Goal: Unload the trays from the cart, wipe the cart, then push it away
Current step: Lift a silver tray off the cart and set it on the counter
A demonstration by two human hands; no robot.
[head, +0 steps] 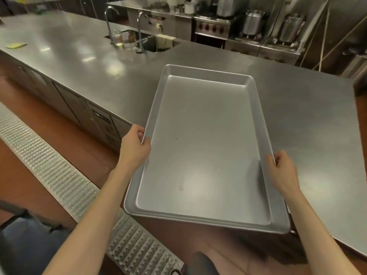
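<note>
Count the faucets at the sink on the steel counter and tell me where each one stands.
2. One faucet rises at the sink's left end; the other faucet stands right of it, at the near rim. More may be hidden beyond view.

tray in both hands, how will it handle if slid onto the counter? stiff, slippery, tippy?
Tray: thin rolled-rim metal, empty, so probably stiff and light. Smooth metal on the steel counter should slide easily. Left hand and right hand grip opposite long rims; its near end overhangs, so it could tip if released.
</note>
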